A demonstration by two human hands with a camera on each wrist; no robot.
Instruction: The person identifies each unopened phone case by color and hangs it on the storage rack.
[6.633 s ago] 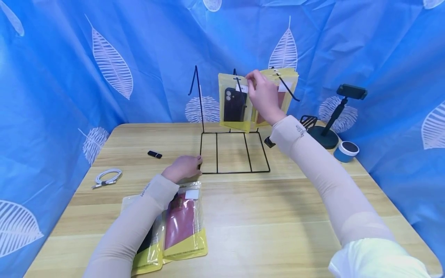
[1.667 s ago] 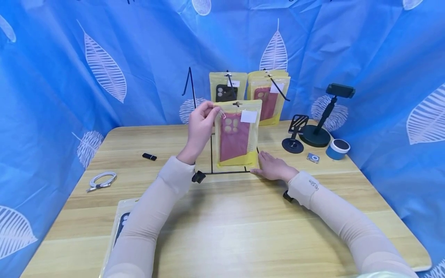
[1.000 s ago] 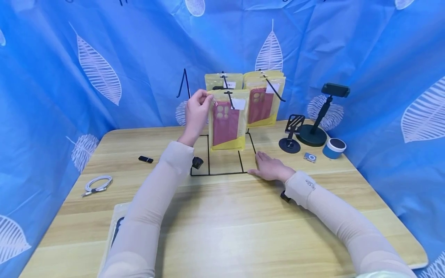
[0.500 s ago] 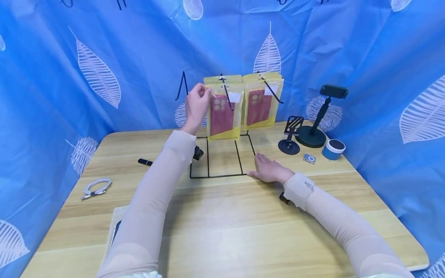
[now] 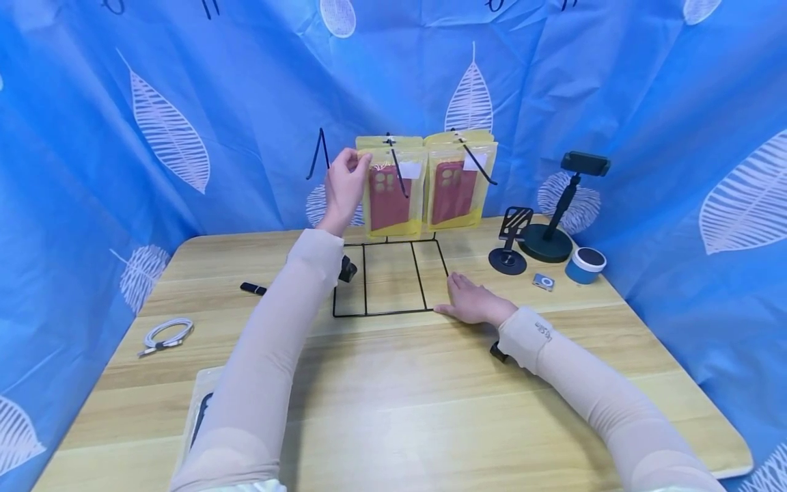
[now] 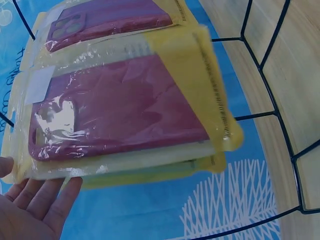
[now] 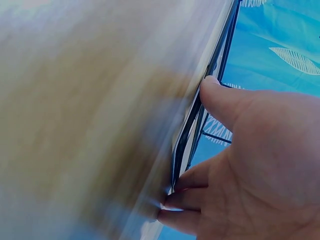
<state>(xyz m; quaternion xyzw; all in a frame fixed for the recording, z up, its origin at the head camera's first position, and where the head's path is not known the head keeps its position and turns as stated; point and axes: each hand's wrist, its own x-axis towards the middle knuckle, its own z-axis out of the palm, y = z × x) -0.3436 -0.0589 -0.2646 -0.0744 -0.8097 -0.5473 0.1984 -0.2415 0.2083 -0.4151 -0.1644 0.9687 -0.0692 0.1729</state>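
Note:
My left hand [image 5: 344,188] pinches the upper left edge of a clear-and-yellow bag with a dark red phone case [image 5: 389,201] in it. That bag hangs on the middle hook of a black wire display rack [image 5: 381,313], in front of another yellow bag on the same hook. In the left wrist view the thumb is at the near edge of the bagged phone case [image 6: 115,105], with the fingers [image 6: 60,200] partly behind it. My right hand [image 5: 473,301] rests on the base's front right corner. In the right wrist view its thumb and fingers touch the rack's wire.
Bagged red phone cases [image 5: 455,191] hang on the right hook; the left hook [image 5: 316,154] is bare. Phone stands [image 5: 547,239], a blue jar [image 5: 585,266] and a small player [image 5: 544,281] stand right. Left lie a coiled cable [image 5: 166,336], a black stick [image 5: 253,288] and another bag [image 5: 199,403].
My left hand has brought the bagged red phone case up onto the middle hook and slid it back along it. Earlier my right hand hung a black one there; now it rests on the base.

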